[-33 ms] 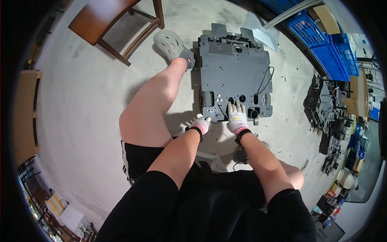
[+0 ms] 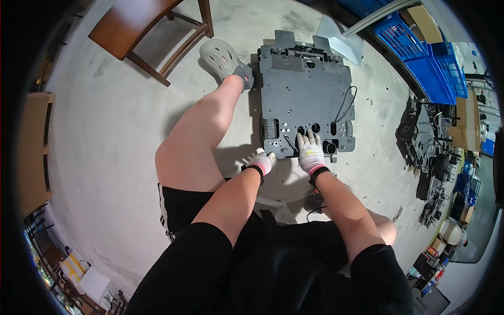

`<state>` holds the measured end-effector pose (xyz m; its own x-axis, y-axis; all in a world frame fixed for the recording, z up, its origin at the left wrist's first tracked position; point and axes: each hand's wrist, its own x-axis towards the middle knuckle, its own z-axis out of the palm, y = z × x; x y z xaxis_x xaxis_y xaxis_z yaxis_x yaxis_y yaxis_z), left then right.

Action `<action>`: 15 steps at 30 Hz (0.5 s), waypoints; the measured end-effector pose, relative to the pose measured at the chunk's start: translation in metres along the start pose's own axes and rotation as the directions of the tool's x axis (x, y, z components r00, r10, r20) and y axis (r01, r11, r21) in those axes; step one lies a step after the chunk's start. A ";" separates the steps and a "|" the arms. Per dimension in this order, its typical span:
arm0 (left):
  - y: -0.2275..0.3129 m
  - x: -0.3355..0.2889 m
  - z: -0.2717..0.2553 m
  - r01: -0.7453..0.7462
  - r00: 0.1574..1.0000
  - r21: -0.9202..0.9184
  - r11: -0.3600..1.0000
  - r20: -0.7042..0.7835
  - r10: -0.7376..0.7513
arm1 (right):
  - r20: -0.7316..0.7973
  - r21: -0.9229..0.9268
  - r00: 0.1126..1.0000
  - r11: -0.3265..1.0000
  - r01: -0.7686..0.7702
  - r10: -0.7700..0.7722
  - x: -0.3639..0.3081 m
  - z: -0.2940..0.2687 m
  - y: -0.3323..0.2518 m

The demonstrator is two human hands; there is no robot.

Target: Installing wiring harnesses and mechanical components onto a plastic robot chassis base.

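Observation:
A flat grey metal machine chassis (image 2: pixel 302 92) lies on the floor in front of me, with ribbed wheels showing at both sides of its near end. My right hand (image 2: pixel 311 152), in a white glove with a pink cuff, rests open on the near edge, its fingers stretched over the plate by the round holes. Just right of it sits a black round part (image 2: pixel 330 147). At the near left corner, my left hand (image 2: pixel 261 160), gloved alike, has its thumb on the rim; its other fingers are partly hidden and seem bent around the corner. A thin black cable (image 2: pixel 346 107) loops over the chassis's right side.
A brown wooden chair (image 2: pixel 134 31) stands at the far left. My shoe (image 2: pixel 219 56) is close to the chassis's left side. Blue crates (image 2: pixel 401 37) and a pile of black parts (image 2: pixel 412 126) line the right. A pale sheet (image 2: pixel 341 42) lies behind the chassis.
My right hand has shifted slightly to the right on the chassis. The left hand and the chassis look unmoved.

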<state>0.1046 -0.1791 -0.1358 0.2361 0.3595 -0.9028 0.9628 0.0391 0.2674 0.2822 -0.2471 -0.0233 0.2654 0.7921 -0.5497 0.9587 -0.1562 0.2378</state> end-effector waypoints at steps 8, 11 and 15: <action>0.002 -0.020 -0.011 -0.047 0.999 0.050 0.998 0.014 0.047 | -0.267 0.293 0.924 0.891 0.348 -0.273 -0.001 0.010 0.050; 0.004 -0.024 -0.012 -0.044 0.999 0.018 0.999 0.006 0.043 | -0.282 0.405 0.950 0.881 0.246 -0.136 0.004 -0.002 0.062; 0.003 -0.020 -0.009 -0.027 1.000 0.013 1.000 0.003 0.027 | 0.009 0.544 0.932 0.781 -0.308 0.361 0.033 -0.024 0.074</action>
<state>0.1020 -0.1772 -0.1138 0.2625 0.3578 -0.8961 0.9577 0.0171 0.2873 0.3597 -0.2183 -0.0051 0.5949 0.6766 -0.4340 0.7224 -0.6868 -0.0806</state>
